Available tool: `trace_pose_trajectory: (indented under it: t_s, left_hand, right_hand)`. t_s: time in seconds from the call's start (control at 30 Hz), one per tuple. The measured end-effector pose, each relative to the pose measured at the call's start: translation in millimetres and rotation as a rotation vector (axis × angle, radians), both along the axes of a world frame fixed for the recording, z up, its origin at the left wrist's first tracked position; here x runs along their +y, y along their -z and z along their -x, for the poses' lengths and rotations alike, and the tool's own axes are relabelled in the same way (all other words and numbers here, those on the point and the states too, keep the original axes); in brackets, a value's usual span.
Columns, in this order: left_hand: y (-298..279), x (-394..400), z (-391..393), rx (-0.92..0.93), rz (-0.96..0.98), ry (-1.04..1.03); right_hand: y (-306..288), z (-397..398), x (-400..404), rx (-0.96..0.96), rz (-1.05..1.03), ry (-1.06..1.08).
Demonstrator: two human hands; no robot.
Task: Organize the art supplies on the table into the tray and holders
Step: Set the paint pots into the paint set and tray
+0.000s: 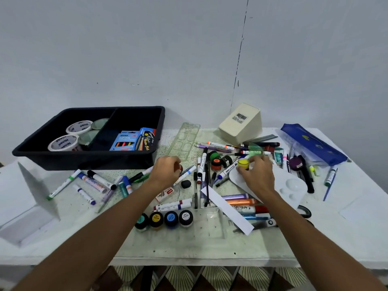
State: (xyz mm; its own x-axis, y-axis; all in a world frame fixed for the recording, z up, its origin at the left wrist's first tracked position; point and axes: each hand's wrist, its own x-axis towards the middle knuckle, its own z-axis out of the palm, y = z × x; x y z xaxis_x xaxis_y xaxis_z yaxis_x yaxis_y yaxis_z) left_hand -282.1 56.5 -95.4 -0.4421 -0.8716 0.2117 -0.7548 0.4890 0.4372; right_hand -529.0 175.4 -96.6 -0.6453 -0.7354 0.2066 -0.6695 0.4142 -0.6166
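My left hand [165,171] curls round a small red-capped jar [180,168] nr the black tray [88,158], right hand [257,173] fingers pinch a yellow jar [243,163] mid-table w/ loose markers.

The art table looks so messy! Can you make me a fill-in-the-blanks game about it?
1. The right hand grips a small paint jar with a ____ lid.
2. The black tray has ____ compartments.
3. The neon marker box lies in the tray's ____ compartment.
4. Near the table's front edge, ____ paint jars stand in a row.

Missing words: yellow; two; right; four
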Motion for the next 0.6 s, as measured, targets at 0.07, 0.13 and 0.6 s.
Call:
trace_pose_trajectory:
  t_s: [0.07, 0.13, 0.6]
  left_hand:
    - [-10, 8, -5, 0.117, -0.052, -0.01]
    - [-19, 15, -11, 0.214, -0.115, 0.0]
    - [-36, 92, -27, 0.288, -0.402, 0.439]
  right_hand:
    - [-5, -5, 2, -0.06, 0.106, -0.111]
    - [-12, -15, 6, -0.128, 0.173, -0.231]
    - [-33, -59, 46, -0.155, -0.07, -0.775]
